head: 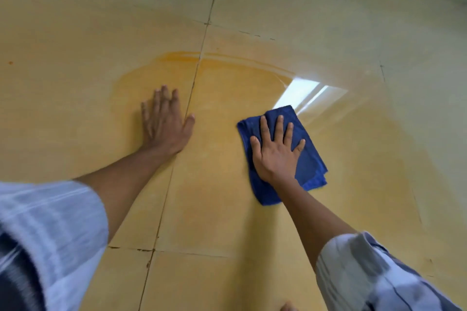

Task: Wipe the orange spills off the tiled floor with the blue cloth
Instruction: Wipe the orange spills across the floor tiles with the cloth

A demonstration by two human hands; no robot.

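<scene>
Hands rest flat on a tiled floor (75, 108) seen from above. The right hand (275, 154) lies palm down with fingers spread on a folded blue cloth (307, 159), pressing it onto the tile just right of a grout line (187, 111) that runs up the middle. The left hand (164, 124) is also flat, fingers stretched and close together, bare on the tile just left of that line, well apart from the cloth. An orange spill (227, 78) spreads as a thin wet film beyond both hands, its far edge a darker orange arc crossing the grout line. A bright window reflection (300, 93) shines on the wet tile just beyond the cloth. Pale striped sleeves (63, 222) cover both upper forearms
</scene>
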